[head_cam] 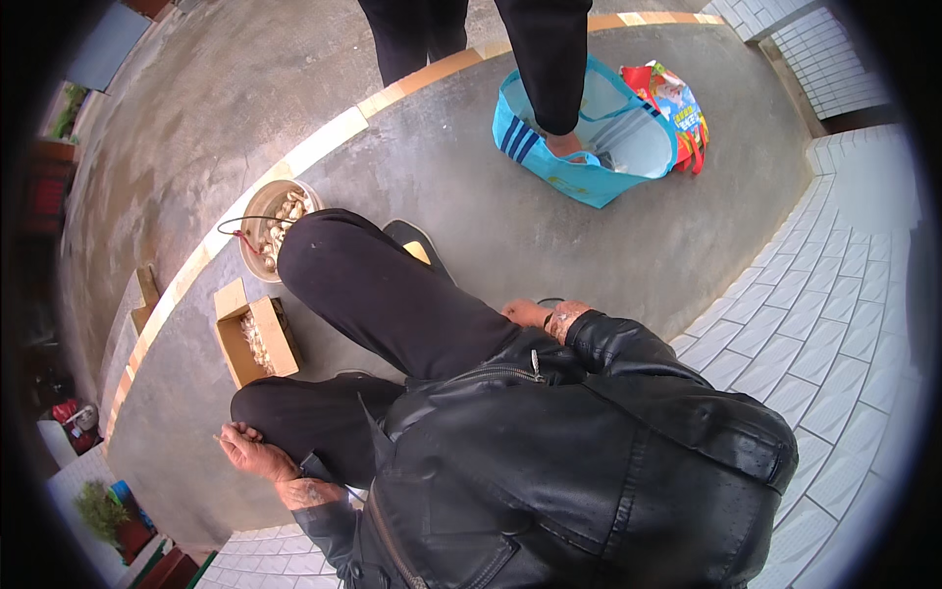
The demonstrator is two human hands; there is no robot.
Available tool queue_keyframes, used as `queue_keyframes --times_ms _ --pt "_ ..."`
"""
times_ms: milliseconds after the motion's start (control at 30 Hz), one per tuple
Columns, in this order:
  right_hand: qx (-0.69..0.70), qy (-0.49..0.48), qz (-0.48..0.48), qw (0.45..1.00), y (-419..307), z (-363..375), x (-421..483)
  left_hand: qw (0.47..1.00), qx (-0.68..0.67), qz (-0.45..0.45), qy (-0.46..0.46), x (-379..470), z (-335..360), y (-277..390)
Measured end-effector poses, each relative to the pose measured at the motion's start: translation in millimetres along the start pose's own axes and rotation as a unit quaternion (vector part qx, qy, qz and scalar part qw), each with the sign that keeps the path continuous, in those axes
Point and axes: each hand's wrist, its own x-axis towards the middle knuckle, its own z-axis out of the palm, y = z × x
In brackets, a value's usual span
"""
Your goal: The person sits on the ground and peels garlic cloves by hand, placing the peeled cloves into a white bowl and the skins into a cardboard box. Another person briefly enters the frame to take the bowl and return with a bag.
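My left hand [254, 453] rests at my left knee with fingers curled. A thin, short stick-like item [222, 439] juts from its fingertips, possibly a cigarette. Beside my right thigh lies my right hand [526, 313], a dark band at its wrist; its fingers are partly hidden and I see nothing in them. Ahead of my knees stands an open cardboard box [285, 335] with pale garlic cloves [256, 342] inside. A round plastic bucket [254, 269] holding garlic bulbs [277, 230] is by my right knee, its wire handle lying across the rim.
Another person's hand [563, 145] reaches into a blue shopping bag [589, 188] on the concrete floor [441, 169]. Behind it stands a red printed bag [681, 110]. A tiled edge [316, 151] borders the floor; a white tiled wall [795, 316] runs along the right.
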Motion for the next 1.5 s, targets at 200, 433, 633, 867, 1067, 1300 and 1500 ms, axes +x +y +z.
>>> queue_keyframes --times_ms 200,433,633,867,1067,1300,1500 --pt "0.048 0.117 -0.006 0.992 -76 -50 -31 1.000 0.022 -0.007 -0.013 6 7 -5" --pt "-0.197 0.607 -0.128 0.759 -135 -223 -87 0.996 0.088 -0.004 0.008 15 19 -7" --pt "-0.296 0.534 0.029 0.792 -78 -267 -85 0.995 0.096 -0.002 -0.001 12 26 -8" --pt "-0.244 0.432 -0.006 0.868 -51 -207 -65 0.989 0.147 0.010 -0.001 3 29 1" --pt "-0.218 0.426 -0.014 0.878 -46 -213 -63 0.988 0.150 -0.010 0.029 5 20 7" --pt "-0.226 0.471 -0.035 0.852 -53 -220 -58 0.991 0.108 -0.047 0.066 8 7 15" --pt "-0.259 0.429 -0.024 0.865 -68 -213 -68 0.992 0.102 -0.007 0.076 -1 0 4"
